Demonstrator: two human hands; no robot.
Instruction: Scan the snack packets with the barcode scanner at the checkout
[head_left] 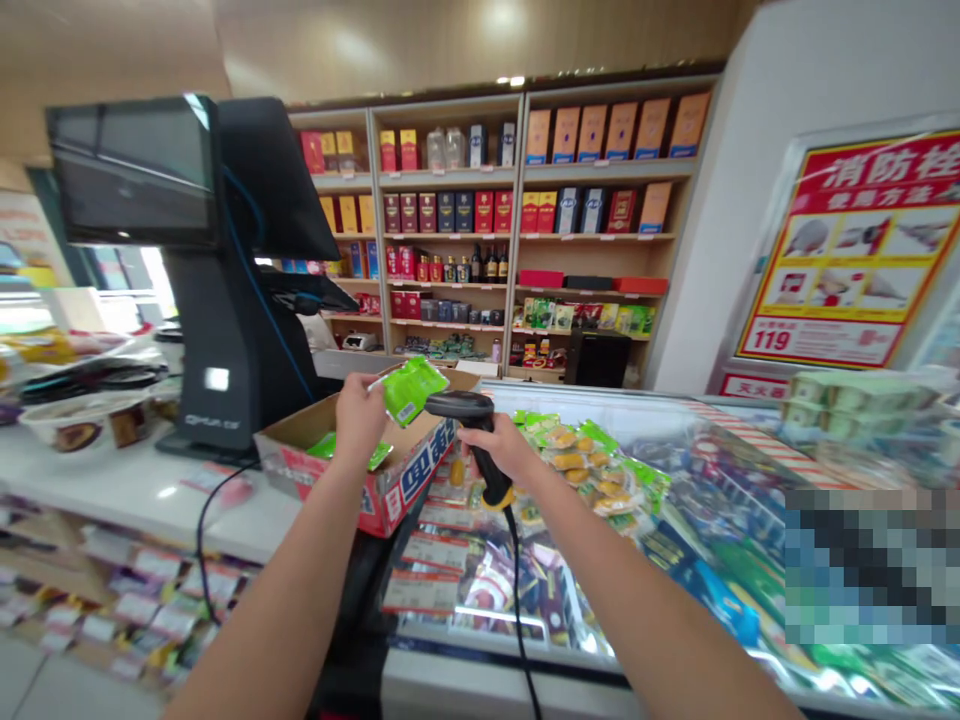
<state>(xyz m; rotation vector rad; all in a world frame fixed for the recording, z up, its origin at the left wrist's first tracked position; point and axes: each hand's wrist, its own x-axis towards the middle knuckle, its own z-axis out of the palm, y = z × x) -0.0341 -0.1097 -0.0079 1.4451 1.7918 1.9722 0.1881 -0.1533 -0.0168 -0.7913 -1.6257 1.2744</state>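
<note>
My left hand [361, 415] pinches a green snack packet [414, 388] by its edge, with a barcode label facing me. Below it stands an open cardboard box [390, 490] with red and blue print; more green packets [324, 447] lie inside. My right hand [499, 445] is wrapped around the handle of a black barcode scanner [469, 405], its head turned toward the packet. A black cable [517, 590] hangs from the scanner's base. Just beyond my right hand, a pile of packets [577, 455] with yellow-brown contents and green tops lies on a glass-topped freezer.
A black cash register screen [135, 170] stands on the white counter [247, 520] at left. The glass-topped freezer [637, 600] holds packaged goods. Shelves [517, 235] of boxes and bottles line the back wall. Egg cartons [832, 405] sit at right.
</note>
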